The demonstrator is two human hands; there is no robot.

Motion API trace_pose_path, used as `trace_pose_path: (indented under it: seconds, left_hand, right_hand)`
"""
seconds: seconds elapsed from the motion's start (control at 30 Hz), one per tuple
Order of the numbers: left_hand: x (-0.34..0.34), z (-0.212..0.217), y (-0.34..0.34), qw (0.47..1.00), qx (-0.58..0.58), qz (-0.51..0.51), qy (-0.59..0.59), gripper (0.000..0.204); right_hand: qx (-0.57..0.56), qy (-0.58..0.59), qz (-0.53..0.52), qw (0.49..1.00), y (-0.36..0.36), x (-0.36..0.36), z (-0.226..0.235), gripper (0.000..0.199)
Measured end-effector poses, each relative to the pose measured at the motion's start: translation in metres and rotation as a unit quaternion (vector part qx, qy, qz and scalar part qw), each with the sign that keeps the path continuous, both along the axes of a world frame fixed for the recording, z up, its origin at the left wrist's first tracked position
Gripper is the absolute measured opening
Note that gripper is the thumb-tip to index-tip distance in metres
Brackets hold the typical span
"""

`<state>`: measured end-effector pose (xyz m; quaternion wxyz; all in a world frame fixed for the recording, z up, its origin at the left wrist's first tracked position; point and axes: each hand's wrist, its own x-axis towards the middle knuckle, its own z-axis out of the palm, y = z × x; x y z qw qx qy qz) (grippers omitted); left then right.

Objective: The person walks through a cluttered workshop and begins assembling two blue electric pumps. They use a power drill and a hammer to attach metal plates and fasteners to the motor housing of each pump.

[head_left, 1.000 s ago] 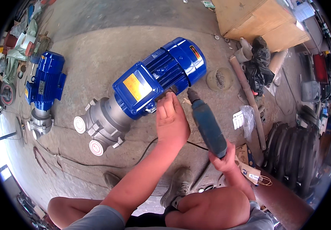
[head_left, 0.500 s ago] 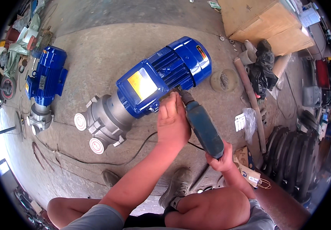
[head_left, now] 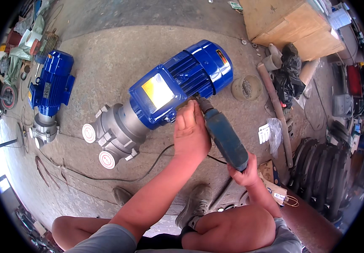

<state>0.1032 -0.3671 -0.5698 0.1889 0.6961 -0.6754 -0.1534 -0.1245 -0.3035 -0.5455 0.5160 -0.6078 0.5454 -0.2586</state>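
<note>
A blue electric motor [head_left: 177, 74] with a silver-grey pump [head_left: 118, 126] on its near-left end lies on the floor before me. My right hand [head_left: 245, 169] is wrapped round the rear of a dark blue power drill [head_left: 227, 139]. The drill's chuck [head_left: 205, 104] points up toward the motor's lower side, where its tip is hidden. My left hand [head_left: 190, 133] is closed beside the chuck, fingertips at the motor's underside. Whatever they pinch is out of sight. White round caps with red print [head_left: 107, 159] cover the pump's ports.
A second blue motor [head_left: 52, 86] with a pump stands at the left. A black cable [head_left: 148, 170] crosses the floor. To the right are a container of small metal bits [head_left: 246, 88], a long rusty pipe [head_left: 276, 116], a plastic bag [head_left: 275, 137] and a big cardboard box [head_left: 291, 31].
The motor, drill and both hands have shifted very slightly to the right. The hands keep the same hold.
</note>
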Motion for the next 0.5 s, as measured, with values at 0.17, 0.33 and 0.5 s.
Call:
trace_pose_path:
  seconds: [0.17, 0.33, 0.5]
  left_hand:
    - [-0.001, 0.004, -0.002, 1.0, 0.011, 0.001, 0.001, 0.065]
    - [0.0, -0.003, 0.0, 1.0, 0.003, 0.003, -0.002, 0.068]
    - [0.0, 0.001, 0.0, 1.0, 0.02, 0.003, 0.01, 0.071]
  right_hand:
    - [0.071, -0.049, -0.051, 0.995, 0.004, 0.004, 0.009, 0.023]
    - [0.173, -0.066, -0.108, 0.977, -0.002, 0.017, 0.04, 0.014]
    - [0.063, 0.007, -0.075, 0.995, -0.01, 0.034, 0.053, 0.011]
